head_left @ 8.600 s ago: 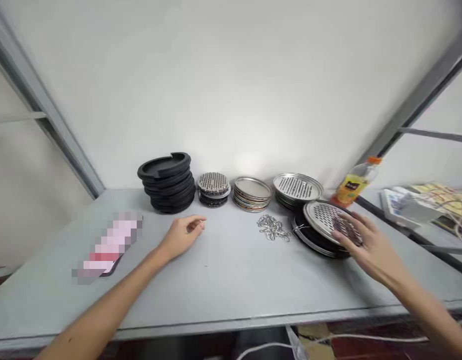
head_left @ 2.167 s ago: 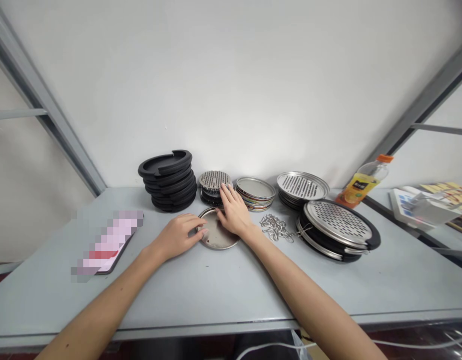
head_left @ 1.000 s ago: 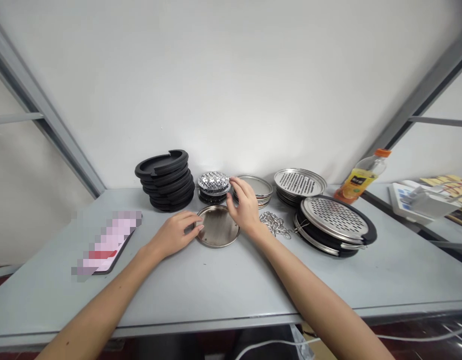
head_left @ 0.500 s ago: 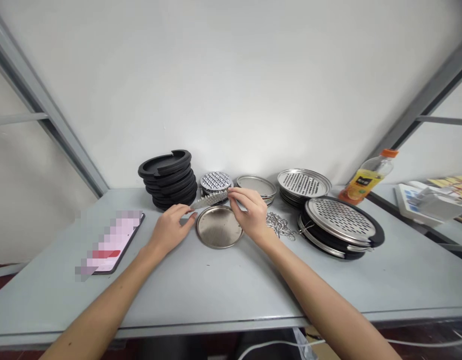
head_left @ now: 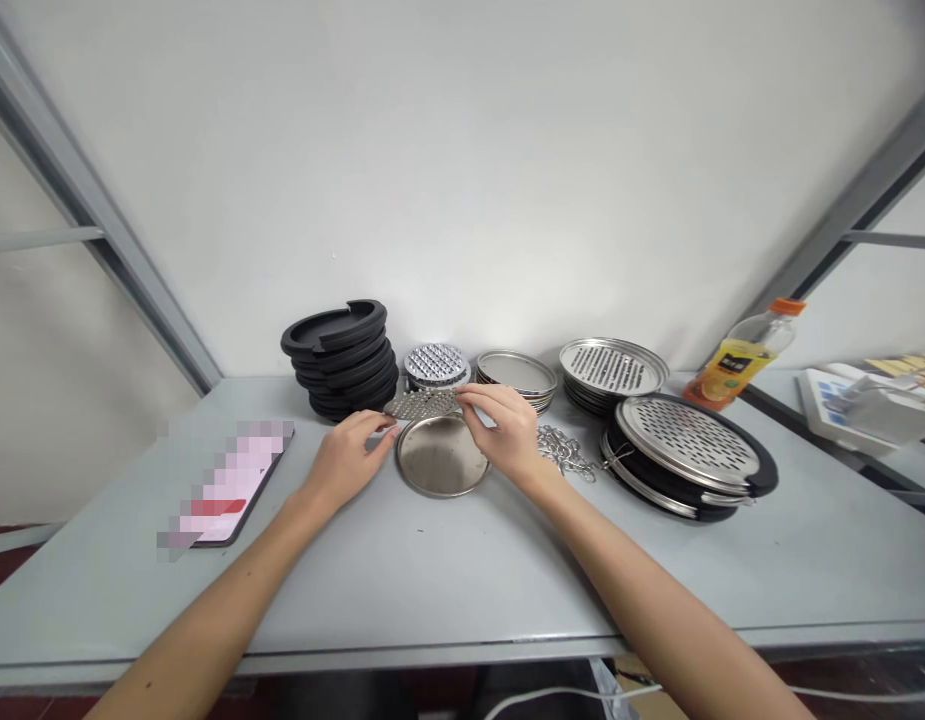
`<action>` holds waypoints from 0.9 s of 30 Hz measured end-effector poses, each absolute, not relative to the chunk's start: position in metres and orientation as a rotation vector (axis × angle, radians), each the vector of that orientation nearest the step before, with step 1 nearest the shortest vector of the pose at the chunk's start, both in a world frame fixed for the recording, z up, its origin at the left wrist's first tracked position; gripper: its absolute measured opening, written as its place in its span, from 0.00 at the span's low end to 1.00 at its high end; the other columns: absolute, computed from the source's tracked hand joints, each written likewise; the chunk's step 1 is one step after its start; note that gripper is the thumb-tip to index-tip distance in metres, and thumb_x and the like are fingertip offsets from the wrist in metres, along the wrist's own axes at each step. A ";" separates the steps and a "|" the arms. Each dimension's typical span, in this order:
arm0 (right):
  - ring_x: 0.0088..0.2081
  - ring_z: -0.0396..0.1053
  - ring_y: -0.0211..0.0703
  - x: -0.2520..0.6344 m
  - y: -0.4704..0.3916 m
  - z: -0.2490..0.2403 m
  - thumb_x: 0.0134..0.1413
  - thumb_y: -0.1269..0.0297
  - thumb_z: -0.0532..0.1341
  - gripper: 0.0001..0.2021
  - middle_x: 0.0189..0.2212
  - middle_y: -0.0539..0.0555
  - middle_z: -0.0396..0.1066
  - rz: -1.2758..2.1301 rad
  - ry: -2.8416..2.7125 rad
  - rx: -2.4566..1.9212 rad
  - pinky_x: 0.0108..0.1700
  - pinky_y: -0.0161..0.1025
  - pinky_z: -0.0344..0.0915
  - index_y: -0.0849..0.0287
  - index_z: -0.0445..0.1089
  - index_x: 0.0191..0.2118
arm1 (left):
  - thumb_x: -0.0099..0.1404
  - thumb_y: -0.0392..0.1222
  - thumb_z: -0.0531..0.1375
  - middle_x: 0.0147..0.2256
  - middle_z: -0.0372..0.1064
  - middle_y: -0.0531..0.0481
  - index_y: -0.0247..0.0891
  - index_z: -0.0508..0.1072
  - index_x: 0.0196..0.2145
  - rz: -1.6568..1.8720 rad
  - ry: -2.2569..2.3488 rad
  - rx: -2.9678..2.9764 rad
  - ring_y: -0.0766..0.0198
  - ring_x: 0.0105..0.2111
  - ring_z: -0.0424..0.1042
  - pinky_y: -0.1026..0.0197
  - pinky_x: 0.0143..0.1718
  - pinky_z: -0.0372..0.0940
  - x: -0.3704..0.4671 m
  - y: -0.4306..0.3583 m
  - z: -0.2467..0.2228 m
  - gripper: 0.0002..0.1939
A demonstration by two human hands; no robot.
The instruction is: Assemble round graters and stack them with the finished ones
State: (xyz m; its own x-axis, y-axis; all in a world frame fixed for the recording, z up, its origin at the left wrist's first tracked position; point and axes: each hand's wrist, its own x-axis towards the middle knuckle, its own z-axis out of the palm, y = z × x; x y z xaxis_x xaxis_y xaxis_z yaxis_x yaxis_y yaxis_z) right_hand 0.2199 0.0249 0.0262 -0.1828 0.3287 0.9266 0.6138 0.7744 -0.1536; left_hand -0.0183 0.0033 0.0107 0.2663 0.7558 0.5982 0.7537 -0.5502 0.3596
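A thin perforated metal grater disc [head_left: 423, 403] is held up, tilted, between my two hands. My left hand [head_left: 351, 455] is closed on its left edge, the thumb lower and apart from the fingertips. My right hand [head_left: 505, 428] pinches the right edge. Just below the disc, a round shallow metal plate [head_left: 442, 458] lies on the table, its right rim partly hidden by my right hand. Behind are a stack of toothed grater discs [head_left: 436, 362] and a stack of metal rims or plates [head_left: 517, 371].
Black rings [head_left: 340, 355] stand stacked at left, behind a phone [head_left: 229, 490]. To the right are a heap of wire clips [head_left: 565, 453], stacked slotted graters [head_left: 613, 366], black-rimmed graters [head_left: 687, 440] and a juice bottle [head_left: 739, 365]. A wall rises behind the table [head_left: 432, 590].
The grater disc has tipped so that more of its perforated face shows; before, it was seen nearly edge-on. Both hands keep their hold. The view has shifted slightly.
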 end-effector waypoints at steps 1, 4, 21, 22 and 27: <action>0.38 0.76 0.41 0.222 0.024 0.025 0.57 0.73 0.59 0.08 0.37 0.52 0.79 -0.304 -1.809 -0.738 0.42 0.39 0.69 0.55 0.75 0.35 | 0.68 0.44 0.56 0.37 0.74 0.47 0.37 0.74 0.38 1.180 1.500 2.500 0.59 0.38 0.72 0.58 0.41 0.65 -0.018 0.003 0.011 0.09; 0.38 0.76 0.41 0.231 0.022 0.021 0.57 0.73 0.59 0.08 0.37 0.52 0.79 -0.304 -1.866 -0.743 0.41 0.39 0.69 0.55 0.75 0.35 | 0.66 0.42 0.57 0.37 0.73 0.49 0.38 0.73 0.37 1.178 1.548 2.466 0.60 0.36 0.72 0.60 0.37 0.65 -0.018 0.002 0.011 0.07; 0.38 0.74 0.41 0.243 0.018 0.015 0.56 0.69 0.59 0.07 0.37 0.53 0.77 -0.056 -1.937 -0.784 0.42 0.38 0.70 0.55 0.72 0.39 | 0.67 0.39 0.55 0.40 0.72 0.47 0.38 0.75 0.37 1.227 1.341 2.476 0.61 0.40 0.72 0.59 0.43 0.69 -0.017 0.001 0.012 0.08; 0.38 0.74 0.42 0.244 0.018 0.016 0.57 0.68 0.59 0.07 0.36 0.53 0.77 -0.037 -1.940 -0.804 0.42 0.38 0.69 0.55 0.72 0.40 | 0.67 0.39 0.56 0.40 0.72 0.47 0.38 0.75 0.37 1.228 1.343 2.477 0.61 0.40 0.72 0.60 0.42 0.69 -0.017 0.001 0.013 0.08; 0.41 0.72 0.43 0.244 0.016 0.020 0.60 0.62 0.58 0.09 0.39 0.55 0.76 0.005 -1.983 -0.887 0.45 0.40 0.67 0.57 0.72 0.43 | 0.66 0.40 0.56 0.39 0.73 0.47 0.39 0.76 0.35 1.186 1.324 2.476 0.61 0.39 0.73 0.63 0.37 0.70 -0.016 -0.001 0.014 0.09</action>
State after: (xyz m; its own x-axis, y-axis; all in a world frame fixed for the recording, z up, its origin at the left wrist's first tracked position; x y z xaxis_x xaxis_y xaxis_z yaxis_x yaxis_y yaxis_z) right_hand 0.2437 0.0158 0.0198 -0.3051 0.5854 0.7511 0.5815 0.7391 -0.3399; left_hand -0.0157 -0.0013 0.0143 0.3213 0.7406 0.5901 0.6679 -0.6190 0.4132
